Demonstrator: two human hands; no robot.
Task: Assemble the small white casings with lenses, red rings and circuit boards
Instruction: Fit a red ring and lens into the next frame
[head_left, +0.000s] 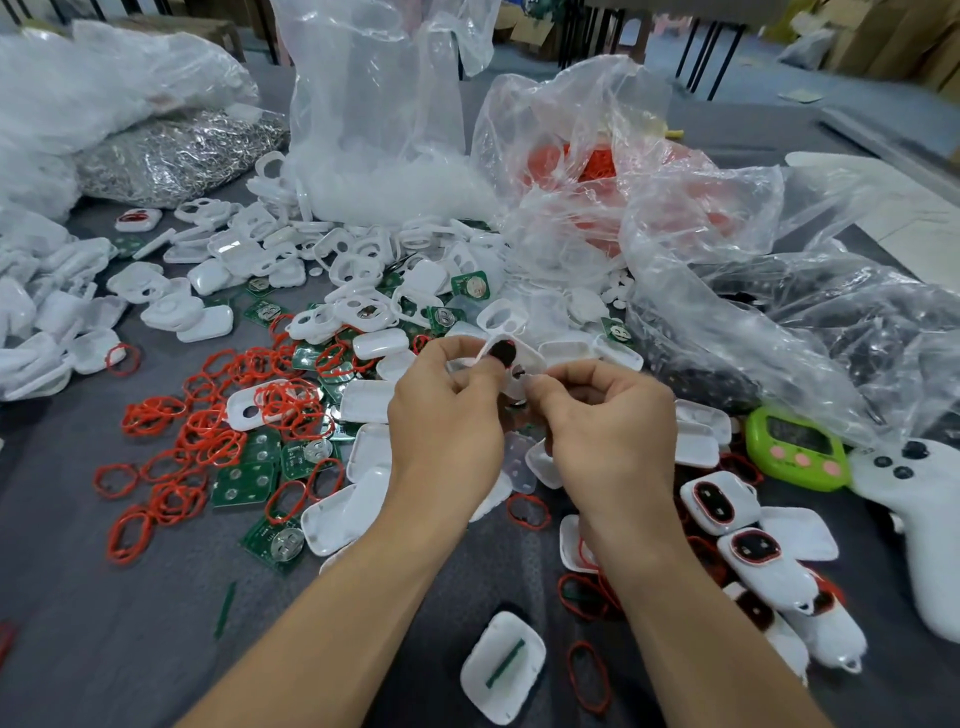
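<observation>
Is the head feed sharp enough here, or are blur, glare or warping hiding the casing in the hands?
Head view: even light, faint shadows; glare on the clear bags; wide-angle warp bends the edges; the casing pinched by left hand and right hand is slightly soft but readable.

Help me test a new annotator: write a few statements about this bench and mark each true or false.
1. The left hand and the right hand both hold one white casing. True.
2. The green timer lies left of the hands. False: it lies to their right, beside a white controller.
3. Loose red rings lie on the table left of the hands. True.
4. The near casing by the bottom edge carries a red ring. False: a green strip lies on it.
</observation>
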